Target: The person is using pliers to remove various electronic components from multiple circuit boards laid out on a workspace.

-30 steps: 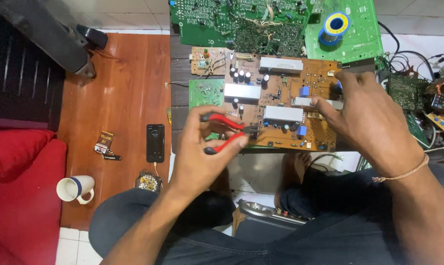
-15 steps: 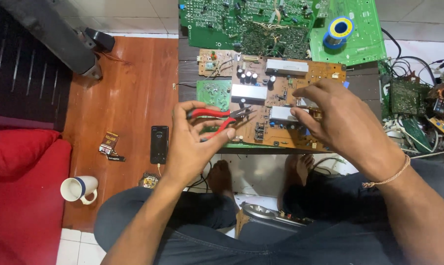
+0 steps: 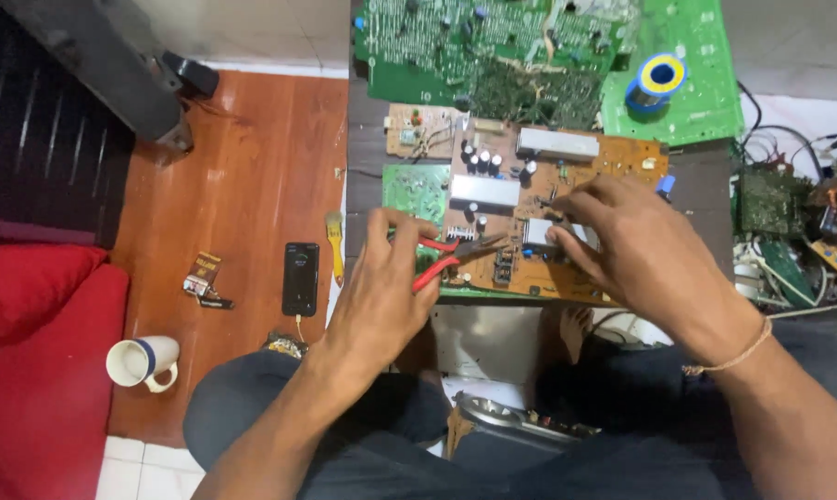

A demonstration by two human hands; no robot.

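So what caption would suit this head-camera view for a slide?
Left hand grips red-handled pliers over a brown circuit board while the right hand rests its fingertips on it.

Your left hand (image 3: 386, 292) grips red-handled pliers (image 3: 451, 255), their tips resting on the brown circuit board (image 3: 613, 157). Your right hand (image 3: 636, 245) lies on that board's right half, fingertips touching a component. A green board (image 3: 696, 93) with a blue-and-yellow spool (image 3: 655, 81) lies beyond. A phone (image 3: 301, 278) and white mug (image 3: 141, 361) sit on the floor at left.

White mug (image 3: 143, 361), black phone (image 3: 300, 278) on wooden floor (image 3: 252, 167); blue-yellow tape roll (image 3: 655, 81).
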